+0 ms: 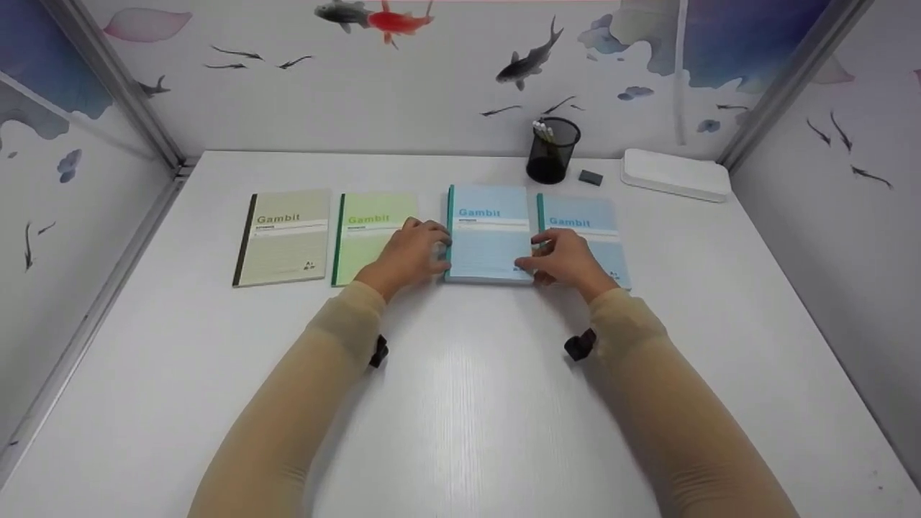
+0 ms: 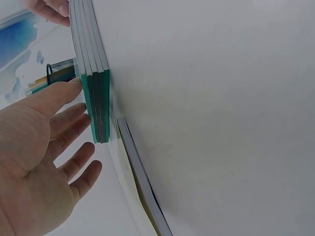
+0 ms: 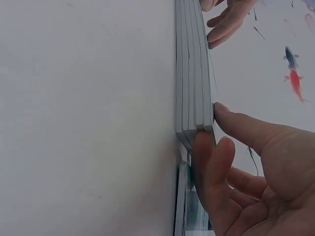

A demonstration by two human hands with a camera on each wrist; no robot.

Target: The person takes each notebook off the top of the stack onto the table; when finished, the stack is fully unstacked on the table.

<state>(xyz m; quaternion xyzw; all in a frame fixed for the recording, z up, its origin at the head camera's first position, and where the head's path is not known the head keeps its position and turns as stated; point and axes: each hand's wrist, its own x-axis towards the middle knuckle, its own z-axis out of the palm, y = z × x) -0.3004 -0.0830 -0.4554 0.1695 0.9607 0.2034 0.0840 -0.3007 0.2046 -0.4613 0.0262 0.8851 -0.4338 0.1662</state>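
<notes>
A stack of several notebooks (image 1: 489,248), a blue one on top, lies in the middle of the table. My left hand (image 1: 411,250) is at its spine side, the thumb and fingertips against the green and dark spines (image 2: 98,108) in the left wrist view. On the opposite side my right hand (image 1: 565,257) pinches the edge of the top of the stack, thumb on the cover and a finger at the page edges (image 3: 192,73). Beneath the right hand lies another blue notebook (image 1: 608,248). A green notebook (image 1: 360,244) is partly covered by my left hand.
A beige notebook (image 1: 284,248) lies at the far left of the row. Behind stand a black mesh pen holder (image 1: 550,162) with pencils, a small dark eraser-like block (image 1: 591,178) and a white case (image 1: 675,176). Printed walls (image 1: 432,93) enclose the table's back and sides.
</notes>
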